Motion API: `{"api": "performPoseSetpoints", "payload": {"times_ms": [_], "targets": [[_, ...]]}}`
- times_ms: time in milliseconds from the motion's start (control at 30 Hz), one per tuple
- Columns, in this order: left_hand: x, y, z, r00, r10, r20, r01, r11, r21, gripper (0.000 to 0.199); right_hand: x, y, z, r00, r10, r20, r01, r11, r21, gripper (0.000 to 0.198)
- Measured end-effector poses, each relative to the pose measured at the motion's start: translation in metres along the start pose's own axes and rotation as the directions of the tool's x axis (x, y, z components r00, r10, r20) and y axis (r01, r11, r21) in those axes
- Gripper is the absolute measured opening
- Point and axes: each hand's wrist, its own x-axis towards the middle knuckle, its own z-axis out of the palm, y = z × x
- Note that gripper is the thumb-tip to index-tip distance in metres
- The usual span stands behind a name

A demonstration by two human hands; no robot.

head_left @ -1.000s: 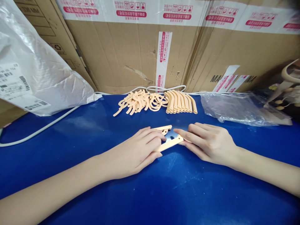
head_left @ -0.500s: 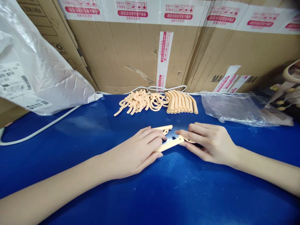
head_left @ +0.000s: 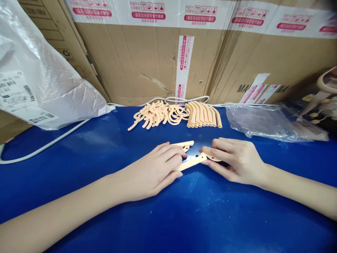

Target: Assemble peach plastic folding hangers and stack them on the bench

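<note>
My left hand [head_left: 160, 168] is closed around a cream plastic hanger arm [head_left: 191, 163], whose holed end points right. Another cream piece [head_left: 184, 143] with a straight edge and a holed tab sticks out beyond its fingers; whether the two join under the palm is hidden. My right hand [head_left: 234, 160] pinches a small cream piece with holes [head_left: 213, 159] between thumb and fingers, and most of that piece is covered. The small piece meets the end of the hanger arm; how far they fit together cannot be made out.
Behind my hands lie a heap of curved cream hook pieces [head_left: 155, 114] and a neat row of hanger arms [head_left: 204, 115]. A clear plastic bag [head_left: 263, 121] is at right, a white parcel bag [head_left: 47, 77] at left. Cardboard boxes [head_left: 147, 59] and a white cable [head_left: 52, 149] border the blue table [head_left: 168, 218].
Almost nothing differs. The right index fingertip has drawn slightly to the right at the joint, while the left hand and the hanger arm stay in place.
</note>
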Motion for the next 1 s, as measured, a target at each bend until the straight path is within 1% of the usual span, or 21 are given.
{"api": "performPoseSetpoints", "payload": {"times_ms": [267,533,900,1000], "targets": [[0.0003,0.0010,0.0000,1.000,-0.003,-0.001,0.003,1.000,0.001,0.012,-0.0009,0.0008,0.0009,1.000,-0.005,-0.008,0.005,1.000,0.002,0.021],[0.0012,0.0012,-0.0003,1.000,-0.001,0.007,0.001,1.000,0.000,0.012,-0.0005,0.0016,0.0007,1.000,-0.015,0.027,0.015,1.000,0.014,0.023],[0.0013,0.0018,-0.0010,1.000,0.005,0.009,-0.005,1.000,0.000,0.013,-0.0014,0.0024,0.0012,0.997,0.003,0.078,-0.008,0.998,0.064,0.024],[0.0018,0.0016,-0.0004,1.000,0.015,-0.004,-0.015,1.000,0.004,0.014,0.0011,0.0013,0.0007,0.995,-0.024,0.099,0.018,0.998,0.062,0.028]]}}
